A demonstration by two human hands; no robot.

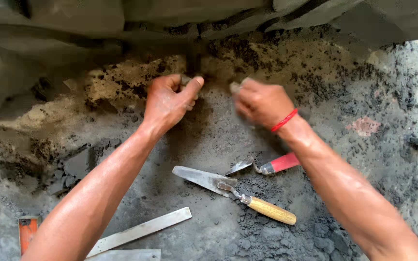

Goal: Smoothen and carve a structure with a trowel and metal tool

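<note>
My left hand (pixel 169 99) is closed around a small dark object at the base of the grey block wall (pixel 73 19), thumb and fingers pinched on it. My right hand (pixel 260 101), with a red thread on the wrist, is curled shut beside it, a fingertip pressing into the mortar joint; whether it holds anything is hidden. Both hands hover over sandy, dark-speckled mortar (pixel 122 82). Below them lie a wooden-handled trowel (pixel 233 191) and a smaller red-handled trowel (pixel 267 166) on grey cement dust.
A flat metal straightedge (pixel 141 231) lies at the lower left, beside an orange tool end (pixel 27 231). Loose dark cement clumps (pixel 286 237) pile up at the bottom centre. A pinkish patch (pixel 364 126) marks the ground at right.
</note>
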